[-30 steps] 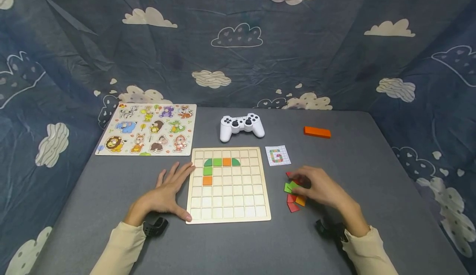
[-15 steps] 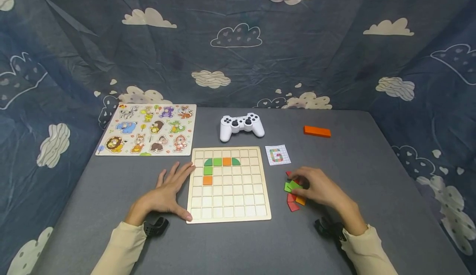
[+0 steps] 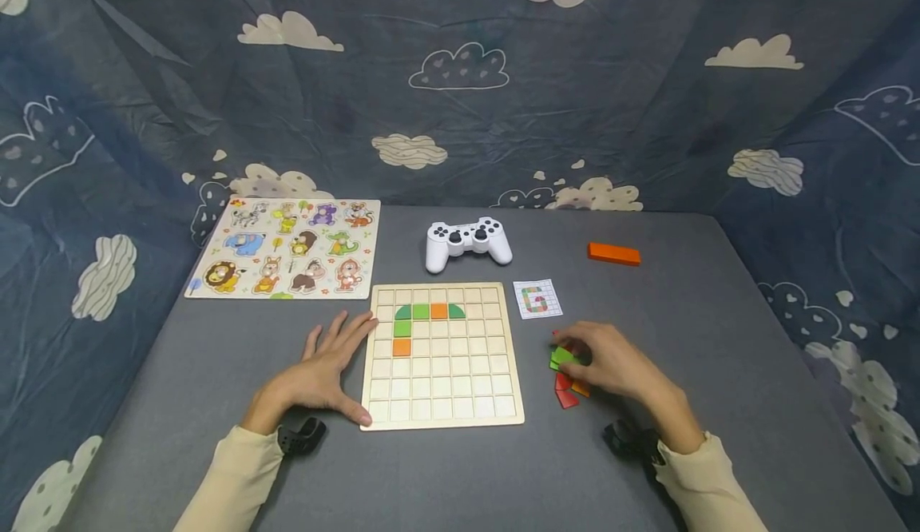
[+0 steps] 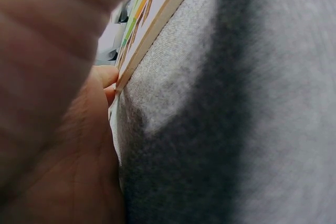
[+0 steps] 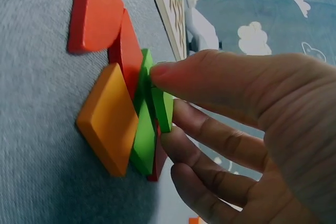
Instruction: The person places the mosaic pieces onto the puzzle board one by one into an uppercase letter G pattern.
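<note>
A wooden grid board [image 3: 460,388] lies on the grey table, with green and orange tiles in some upper-left cells. My left hand [image 3: 316,376] rests along its left edge, fingers spread, fingertips and thumb touching the rim. Right of the board, my right hand [image 3: 611,360] pinches a green tile [image 5: 164,108] between thumb and fingers, just over the small pile. Under it lies another green tile [image 5: 144,142]. Beside that are an orange tile [image 5: 107,119] and red tiles [image 5: 97,14]. My fingers partly hide the pile in the head view.
A small pattern card [image 3: 537,299] lies at the board's upper right. Behind stand a white game controller [image 3: 469,243] and an orange block [image 3: 614,254]. An animal puzzle board [image 3: 287,248] lies at the back left. A cloud-print cloth [image 3: 460,117] hangs behind.
My right hand has shifted slightly left, and the pinched green tile has moved with it over the other green one. The left hand stays at the board's edge.
</note>
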### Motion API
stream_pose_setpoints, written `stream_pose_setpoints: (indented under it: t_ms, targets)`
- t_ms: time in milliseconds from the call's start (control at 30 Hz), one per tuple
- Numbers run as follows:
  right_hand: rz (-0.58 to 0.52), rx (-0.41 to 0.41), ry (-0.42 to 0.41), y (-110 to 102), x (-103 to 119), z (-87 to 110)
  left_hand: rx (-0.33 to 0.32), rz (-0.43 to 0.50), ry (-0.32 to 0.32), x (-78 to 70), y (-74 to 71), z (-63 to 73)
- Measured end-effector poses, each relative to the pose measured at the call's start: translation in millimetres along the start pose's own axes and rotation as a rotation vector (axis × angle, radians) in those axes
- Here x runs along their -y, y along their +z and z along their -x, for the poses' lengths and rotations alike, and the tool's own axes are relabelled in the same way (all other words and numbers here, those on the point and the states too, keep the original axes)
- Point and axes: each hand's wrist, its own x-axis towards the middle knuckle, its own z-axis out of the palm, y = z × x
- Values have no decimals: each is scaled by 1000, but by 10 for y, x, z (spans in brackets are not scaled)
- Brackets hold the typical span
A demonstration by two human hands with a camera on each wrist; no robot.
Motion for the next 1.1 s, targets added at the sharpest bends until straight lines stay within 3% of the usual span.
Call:
stream_pose_setpoints:
  t_ms: [700, 1100]
  targets:
    - [15, 21, -79, 11, 229, -257, -4, -2, 4, 14, -4, 0]
    - [43, 27, -187, 117, 474, -430, -2, -1, 4, 14, -1, -1]
